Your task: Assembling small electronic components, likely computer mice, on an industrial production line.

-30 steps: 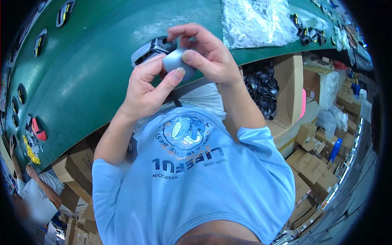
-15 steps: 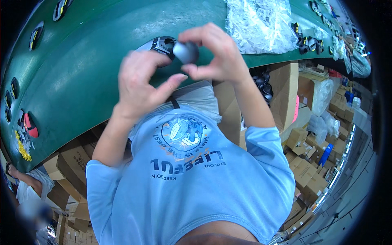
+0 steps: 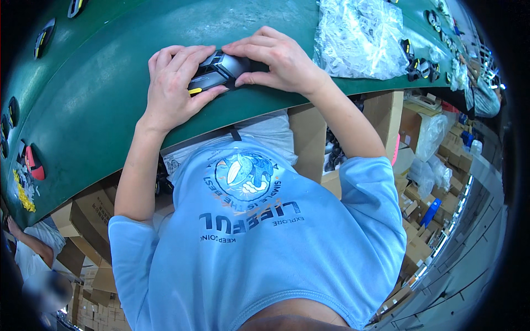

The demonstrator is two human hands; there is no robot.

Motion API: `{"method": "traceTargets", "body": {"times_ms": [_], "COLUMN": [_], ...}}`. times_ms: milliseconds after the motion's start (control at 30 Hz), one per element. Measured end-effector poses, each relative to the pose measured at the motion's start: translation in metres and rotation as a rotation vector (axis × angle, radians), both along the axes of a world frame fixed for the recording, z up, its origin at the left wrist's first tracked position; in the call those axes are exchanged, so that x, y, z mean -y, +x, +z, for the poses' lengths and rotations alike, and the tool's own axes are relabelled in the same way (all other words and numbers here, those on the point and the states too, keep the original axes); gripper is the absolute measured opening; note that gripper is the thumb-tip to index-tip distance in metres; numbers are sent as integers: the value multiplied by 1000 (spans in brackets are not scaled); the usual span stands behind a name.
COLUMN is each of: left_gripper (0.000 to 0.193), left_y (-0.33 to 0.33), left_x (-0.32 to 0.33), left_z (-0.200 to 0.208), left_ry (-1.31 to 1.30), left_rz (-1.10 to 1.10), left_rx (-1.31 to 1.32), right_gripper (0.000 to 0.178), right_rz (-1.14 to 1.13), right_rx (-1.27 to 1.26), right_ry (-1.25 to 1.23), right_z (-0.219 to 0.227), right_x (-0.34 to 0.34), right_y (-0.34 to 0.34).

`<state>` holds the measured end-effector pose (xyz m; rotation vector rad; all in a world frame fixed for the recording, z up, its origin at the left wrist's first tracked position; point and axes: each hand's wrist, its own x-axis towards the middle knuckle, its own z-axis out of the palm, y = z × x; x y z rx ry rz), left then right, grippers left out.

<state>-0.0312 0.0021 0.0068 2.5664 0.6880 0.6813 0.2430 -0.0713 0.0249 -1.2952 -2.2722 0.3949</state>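
Observation:
A grey and black plastic casing (image 3: 207, 81) with a yellow strip at one end lies at the green table, between my hands. My left hand (image 3: 172, 85) is closed round its left end, thumb along the near side and fingers over the far side. At its right end sits a smooth dark grey rounded part (image 3: 235, 65), against the casing. Fingers and thumb of my right hand (image 3: 281, 62) grip that part from the right. How the two pieces meet is partly hidden by my fingers.
The green table (image 3: 105, 110) carries a clear bag of translucent pieces (image 3: 359, 44) at the back right. Black and yellow parts (image 3: 44, 37) lie at the left, near a red and black part (image 3: 34, 163). Cardboard boxes (image 3: 309, 138) stand below the edge. Another person's arm (image 3: 33, 241) shows lower left.
My right hand has brought the rounded part against the casing's right end. My left hand has moved left and up and closed round the casing, which now shows its yellow strip.

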Motion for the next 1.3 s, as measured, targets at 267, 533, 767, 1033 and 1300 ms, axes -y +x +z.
{"method": "traceTargets", "body": {"times_ms": [267, 533, 767, 1033, 1300], "left_gripper": [72, 73, 71, 41, 56], "left_y": [-2, 5, 2, 43, 92], "left_x": [0, 0, -6, -5, -1], "left_z": [1, -1, -3, 65, 65], "left_ry": [3, -2, 42, -529, -1080], "left_rz": [-51, -31, -68, -141, -138], "left_rx": [6, 21, 47, 573, 591], "right_gripper": [62, 52, 45, 51, 51], "right_rz": [-108, -153, -199, -307, -342], "right_rx": [-3, -136, -101, -1, -13], "right_ry": [21, 143, 44, 4, 88], "right_z": [-14, -20, -24, -28, -39], "right_x": [10, 18, 17, 25, 11], "right_y": [-3, -4, -5, 0, -6]}}
